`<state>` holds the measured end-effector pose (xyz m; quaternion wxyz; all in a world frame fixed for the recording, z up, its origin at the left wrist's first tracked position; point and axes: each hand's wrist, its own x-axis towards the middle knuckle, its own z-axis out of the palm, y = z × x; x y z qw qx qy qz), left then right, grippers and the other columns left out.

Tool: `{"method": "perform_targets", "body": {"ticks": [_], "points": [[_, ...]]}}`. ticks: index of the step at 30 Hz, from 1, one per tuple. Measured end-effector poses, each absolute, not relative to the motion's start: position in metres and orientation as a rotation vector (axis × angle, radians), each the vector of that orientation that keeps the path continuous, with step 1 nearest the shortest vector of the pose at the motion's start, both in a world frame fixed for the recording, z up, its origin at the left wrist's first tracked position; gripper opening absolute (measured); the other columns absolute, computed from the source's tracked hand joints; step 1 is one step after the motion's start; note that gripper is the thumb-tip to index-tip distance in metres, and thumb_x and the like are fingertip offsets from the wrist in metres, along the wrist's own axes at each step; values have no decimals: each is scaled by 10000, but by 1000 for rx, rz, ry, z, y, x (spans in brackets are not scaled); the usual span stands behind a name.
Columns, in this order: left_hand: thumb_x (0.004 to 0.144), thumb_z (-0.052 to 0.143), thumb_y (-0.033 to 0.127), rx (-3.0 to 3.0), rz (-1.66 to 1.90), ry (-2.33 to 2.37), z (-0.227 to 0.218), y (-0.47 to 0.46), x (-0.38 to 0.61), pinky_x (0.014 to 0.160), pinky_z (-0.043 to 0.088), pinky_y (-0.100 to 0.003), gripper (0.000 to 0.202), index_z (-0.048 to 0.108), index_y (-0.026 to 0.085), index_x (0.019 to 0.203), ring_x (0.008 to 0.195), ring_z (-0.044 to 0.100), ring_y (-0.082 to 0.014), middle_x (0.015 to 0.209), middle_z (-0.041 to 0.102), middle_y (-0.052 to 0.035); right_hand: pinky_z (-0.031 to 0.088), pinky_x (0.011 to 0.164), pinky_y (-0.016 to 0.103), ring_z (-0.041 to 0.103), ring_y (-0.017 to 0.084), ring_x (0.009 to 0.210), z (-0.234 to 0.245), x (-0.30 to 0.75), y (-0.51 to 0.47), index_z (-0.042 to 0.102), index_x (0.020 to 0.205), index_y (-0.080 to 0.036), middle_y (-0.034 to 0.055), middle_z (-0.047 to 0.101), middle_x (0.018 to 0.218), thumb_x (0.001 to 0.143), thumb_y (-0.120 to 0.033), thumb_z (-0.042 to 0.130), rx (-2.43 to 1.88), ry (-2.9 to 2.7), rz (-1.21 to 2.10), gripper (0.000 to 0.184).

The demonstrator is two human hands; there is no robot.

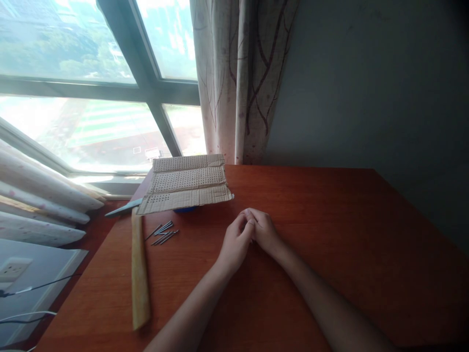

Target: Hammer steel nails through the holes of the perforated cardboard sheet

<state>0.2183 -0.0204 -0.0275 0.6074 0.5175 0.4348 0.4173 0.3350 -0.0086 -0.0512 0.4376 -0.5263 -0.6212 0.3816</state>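
Observation:
My left hand (236, 242) and my right hand (264, 231) rest together on the reddish wooden table (330, 220), fingers curled and touching each other, with nothing visible in them. To the left lie several steel nails (164, 232) in a loose bunch. A hammer with a long pale wooden handle (139, 271) lies along the table's left side, its metal head (122, 208) partly under a sheet of cardboard (185, 183) punched with many small holes. Something blue (185, 209) shows under the cardboard's front edge.
A patterned curtain (238, 78) hangs behind the table beside a large window (91, 88). A grey wall (366, 83) stands at the back right. A wall socket with cables (12, 274) sits at lower left, beyond the table's edge.

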Motion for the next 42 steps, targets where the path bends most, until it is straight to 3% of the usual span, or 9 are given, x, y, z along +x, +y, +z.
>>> {"method": "perform_targets", "body": {"ticks": [42], "points": [[902, 548, 407, 1214, 959, 1005, -26, -20, 218, 559, 385, -218, 258, 563, 158, 835, 597, 466, -118, 670, 519, 18, 345, 573, 264, 486, 139, 586, -45, 335, -9, 519, 700, -209, -20, 520, 603, 1014, -456, 382, -1316, -1560, 946, 422]]}}
